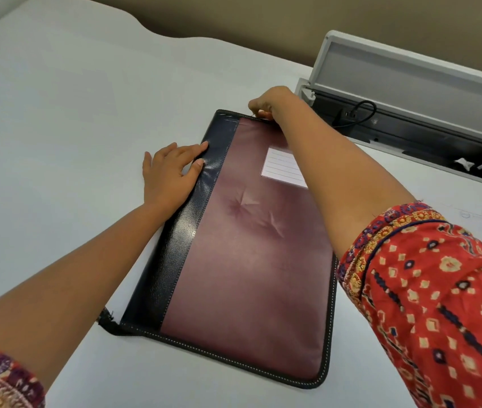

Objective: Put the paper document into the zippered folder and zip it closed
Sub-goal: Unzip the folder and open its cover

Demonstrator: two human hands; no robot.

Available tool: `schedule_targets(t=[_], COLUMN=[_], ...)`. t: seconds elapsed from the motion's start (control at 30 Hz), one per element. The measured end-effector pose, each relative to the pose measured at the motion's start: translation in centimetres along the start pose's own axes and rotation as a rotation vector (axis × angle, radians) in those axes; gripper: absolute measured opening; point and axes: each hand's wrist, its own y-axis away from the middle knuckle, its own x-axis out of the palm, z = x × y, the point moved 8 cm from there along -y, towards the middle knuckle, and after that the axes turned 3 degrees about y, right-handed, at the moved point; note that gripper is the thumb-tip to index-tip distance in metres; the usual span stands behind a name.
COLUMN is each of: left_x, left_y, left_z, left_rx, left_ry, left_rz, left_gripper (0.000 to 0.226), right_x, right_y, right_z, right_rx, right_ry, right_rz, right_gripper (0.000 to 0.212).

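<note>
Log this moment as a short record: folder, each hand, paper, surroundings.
folder: zippered folder, maroon with black spine, lying closed and flat on the white table
left hand: left hand pressed flat on the spine edge
right hand: right hand pinching at the far top edge, likely the zip pull
paper: not visible
surroundings: open cable tray at the far right

Office, white desk, open cable tray with plug

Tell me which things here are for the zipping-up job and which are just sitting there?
For the job:
zippered folder
left hand steadying its spine
right hand pinching at its far edge

Just there:
label card on the cover
open cable box
black cable
table
</note>
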Motion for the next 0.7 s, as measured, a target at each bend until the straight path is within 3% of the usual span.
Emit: schedule_targets(t=[0.33, 0.5, 0.7], left_x=[0.1, 0.1, 0.3], left_y=[-0.2, 0.0, 0.1], left_z=[0.0, 0.0, 0.0], left_rx=[0.001, -0.005, 0.002], left_ry=[-0.006, 0.081, 0.047], left_rz=[0.033, 0.076, 0.077], left_gripper=[0.036, 0.047, 0.052], right_x=[0.4, 0.6, 0.8], right_y=[1.2, 1.3, 0.6], right_z=[-1.7, 0.8, 0.1], right_rx=[0.045, 0.003, 0.040], right_ry=[-0.197, -0.061, -0.124], right_rz=[0.109, 0.105, 0.132], right_gripper=[0.033, 0.036, 0.036])
